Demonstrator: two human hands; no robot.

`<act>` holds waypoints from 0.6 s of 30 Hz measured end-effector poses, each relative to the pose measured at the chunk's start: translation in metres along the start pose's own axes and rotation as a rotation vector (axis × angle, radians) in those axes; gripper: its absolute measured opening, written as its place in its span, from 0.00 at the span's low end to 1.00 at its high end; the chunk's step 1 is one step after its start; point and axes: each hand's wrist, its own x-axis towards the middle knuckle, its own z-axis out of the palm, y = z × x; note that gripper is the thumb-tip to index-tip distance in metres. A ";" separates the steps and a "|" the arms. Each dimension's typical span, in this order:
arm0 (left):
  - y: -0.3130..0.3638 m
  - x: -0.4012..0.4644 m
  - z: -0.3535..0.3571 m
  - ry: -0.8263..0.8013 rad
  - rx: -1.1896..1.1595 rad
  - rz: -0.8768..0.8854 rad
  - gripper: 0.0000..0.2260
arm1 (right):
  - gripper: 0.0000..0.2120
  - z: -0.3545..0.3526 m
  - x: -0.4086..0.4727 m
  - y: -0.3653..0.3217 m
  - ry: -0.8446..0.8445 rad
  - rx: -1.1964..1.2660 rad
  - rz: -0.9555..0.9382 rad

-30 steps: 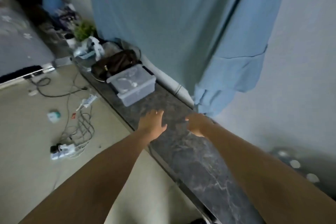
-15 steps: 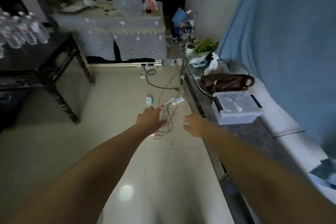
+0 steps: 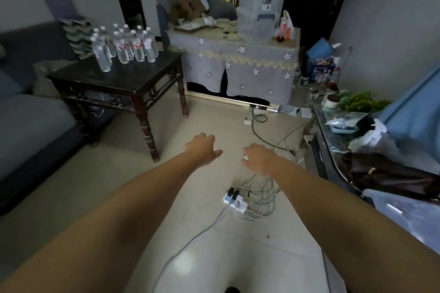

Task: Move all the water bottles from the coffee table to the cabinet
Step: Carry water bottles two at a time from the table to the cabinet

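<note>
Many water bottles (image 3: 123,45) wait on the dark worktop (image 3: 114,76). Both hands, left hand (image 3: 202,147) and right hand (image 3: 258,157), are empty with loosely spread fingers; better step over the cables (image 3: 254,192).

Bare pale tile floor (image 3: 100,197) btwn hands and dark carved wooden coffee table (image 3: 133,78) is open. White power strip w/ tangled cables (image 3: 247,197) clutters floor to the right. Near half of tabletop bare; clear plastic water bottles (image 3: 123,46) crowd far left corner.

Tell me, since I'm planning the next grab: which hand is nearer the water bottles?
Left. The left hand hangs below-right of the water bottles; the right hand is farther right, above the power strip.
</note>
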 end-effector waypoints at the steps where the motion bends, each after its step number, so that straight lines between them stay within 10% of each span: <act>1: -0.001 0.017 -0.010 0.006 -0.007 -0.018 0.24 | 0.22 -0.013 0.021 0.003 0.001 -0.005 -0.022; 18: -0.130 0.227 -0.066 0.036 -0.109 -0.295 0.23 | 0.22 -0.106 0.304 -0.047 -0.050 -0.070 -0.224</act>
